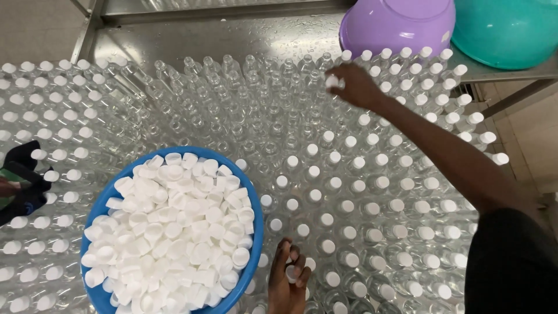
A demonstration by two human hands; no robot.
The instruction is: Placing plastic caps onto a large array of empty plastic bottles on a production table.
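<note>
One small white cap (332, 81) sits pinched in my right hand (356, 85) fingers over an open clear bottle (324, 63) at the far rows, another cap (291, 272) held in my curled left hand (288, 278); both look light, stiff, best gripped by the rim.

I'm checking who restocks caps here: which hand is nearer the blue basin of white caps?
Left. The left hand sits just beside the blue basin at its right rim, holding a white cap. The right hand reaches far across the bottles, well away.
</note>
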